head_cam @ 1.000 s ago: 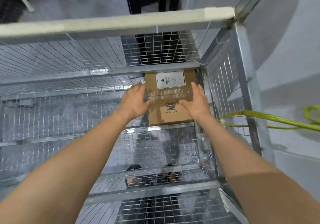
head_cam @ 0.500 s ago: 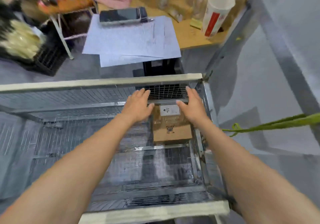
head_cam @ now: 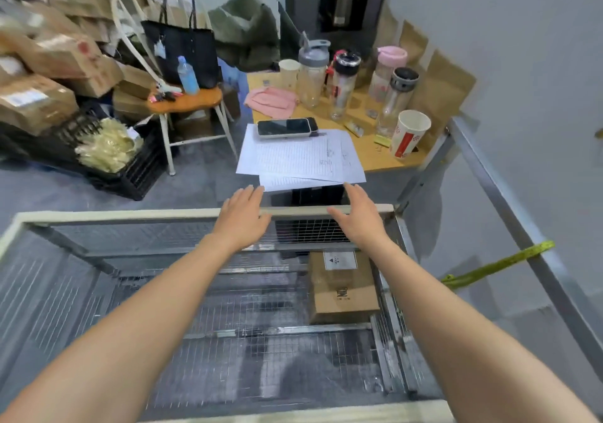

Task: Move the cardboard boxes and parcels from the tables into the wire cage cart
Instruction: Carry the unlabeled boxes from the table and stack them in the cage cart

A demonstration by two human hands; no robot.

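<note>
Left hand (head_cam: 243, 217) and right hand (head_cam: 357, 218) hover over the cart's (head_cam: 130, 215) far rim, fingers straight, empty. The box (head_cam: 342, 287) lies below them in its far right corner.

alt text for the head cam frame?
A person's open left hand and right hand reach over the far rail of a wire cage cart; one cardboard box lies inside, in its far right corner. Beyond, a table holds papers, a phone and bottles; more boxes are piled at left.

Matt cardboard box (head_cam: 342, 287) in shiny metal wire cage cart (head_cam: 130, 244).
</note>
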